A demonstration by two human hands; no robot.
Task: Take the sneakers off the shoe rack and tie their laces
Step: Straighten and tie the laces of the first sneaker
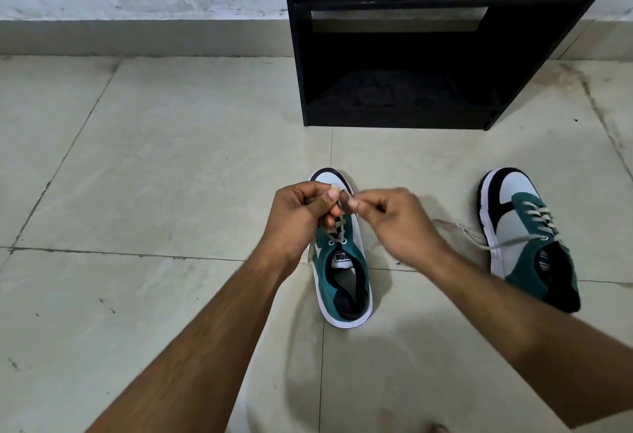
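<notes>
Two teal, white and black sneakers stand on the tiled floor, toes pointing away from me. Above the near sneaker (346,278) my left hand (301,216) and my right hand (394,218) each pinch an end of its beige lace (337,225), fingers closed, knuckles almost touching over the toe. The hands hide most of its lacing. The other sneaker (527,237) rests to the right, untied, with its loose lace (479,239) trailing left across the floor.
A black shoe rack (428,55) stands against the pale wall straight ahead, with something dark on its bottom shelf. Light floor tiles with dark grout lines spread left and in front. A toe shows at the bottom edge.
</notes>
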